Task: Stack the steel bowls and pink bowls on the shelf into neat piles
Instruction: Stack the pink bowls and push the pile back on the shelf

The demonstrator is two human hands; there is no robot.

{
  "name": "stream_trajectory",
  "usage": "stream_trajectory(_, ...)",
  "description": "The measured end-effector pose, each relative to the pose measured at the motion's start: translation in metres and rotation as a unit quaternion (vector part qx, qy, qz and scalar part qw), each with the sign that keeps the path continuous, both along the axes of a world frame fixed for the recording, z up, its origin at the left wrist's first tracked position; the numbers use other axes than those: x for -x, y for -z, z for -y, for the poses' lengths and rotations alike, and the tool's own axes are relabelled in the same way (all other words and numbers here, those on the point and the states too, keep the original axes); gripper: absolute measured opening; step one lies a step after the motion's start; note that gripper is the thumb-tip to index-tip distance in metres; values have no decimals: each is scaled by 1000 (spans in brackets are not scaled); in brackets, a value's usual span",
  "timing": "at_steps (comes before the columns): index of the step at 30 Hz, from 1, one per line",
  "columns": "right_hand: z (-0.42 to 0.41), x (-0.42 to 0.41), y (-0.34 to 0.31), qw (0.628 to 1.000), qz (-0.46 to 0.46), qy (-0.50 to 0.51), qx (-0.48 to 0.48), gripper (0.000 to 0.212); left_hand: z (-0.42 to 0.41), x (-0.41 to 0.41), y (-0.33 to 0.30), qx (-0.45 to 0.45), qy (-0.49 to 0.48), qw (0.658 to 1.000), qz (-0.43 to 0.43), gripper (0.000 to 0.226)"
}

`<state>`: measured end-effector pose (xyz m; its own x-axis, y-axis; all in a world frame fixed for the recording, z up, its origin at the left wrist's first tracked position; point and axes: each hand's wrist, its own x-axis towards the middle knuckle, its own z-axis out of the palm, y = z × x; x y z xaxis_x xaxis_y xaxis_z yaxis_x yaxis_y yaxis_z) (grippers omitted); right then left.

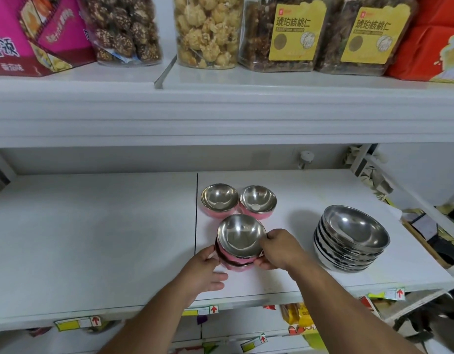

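Note:
A short pile of pink bowls (240, 247) with steel insides stands near the front of the white shelf (93, 226). My left hand (205, 270) presses against the pile's left side. My right hand (277, 249) grips the rim and right side of the top pink bowl, which sits slightly tilted. Behind the pile, two single pink bowls stand side by side: the left pink bowl (220, 200) and the right pink bowl (257, 201). To the right, a stack of several steel bowls (351, 238) leans a little.
The upper shelf holds snack jars (205, 29) and boxes overhead. Folded cardboard and clutter (369, 172) lie at the shelf's right end. Price tags (77, 323) hang along the front edge. The left half of the shelf is bare white surface.

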<state>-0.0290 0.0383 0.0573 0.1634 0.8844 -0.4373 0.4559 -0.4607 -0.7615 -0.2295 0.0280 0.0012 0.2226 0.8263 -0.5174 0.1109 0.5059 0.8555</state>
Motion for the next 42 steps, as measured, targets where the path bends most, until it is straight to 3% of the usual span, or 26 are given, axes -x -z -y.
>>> stream_trajectory(6,0,-7,1,1000,14,14,-5,32,-8,7,-1,9,-12,1000,-21,51)
stream_trajectory(11,-12,-18,4,995,57,56,-56,42,-45,19,-11,-15,-66,995,-76,30)
stream_trajectory(13,-23,-21,8,994,61,64,-66,40,-65,19,-12,-9,-87,995,-54,37)
stream_trajectory(16,-42,-25,13,994,23,87,-60,37,-87,11,-21,-3,-122,991,-59,21)
stream_trajectory(20,-67,-28,19,986,-94,140,-16,20,-113,-3,-28,9,-174,984,-36,25)
stream_trajectory(22,-83,-32,27,980,-126,152,-2,26,-124,-8,-26,21,-193,980,-35,11)
stream_trajectory(25,-105,-39,42,975,-154,161,24,30,-139,-11,-17,1,-197,978,-75,9)
stream_trajectory(29,-121,-43,51,970,-177,165,37,33,-152,-16,-6,-8,-197,978,-65,20)
stream_trajectory(42,-117,-44,43,961,-213,179,-4,31,-131,-2,-31,-64,-208,970,-104,14)
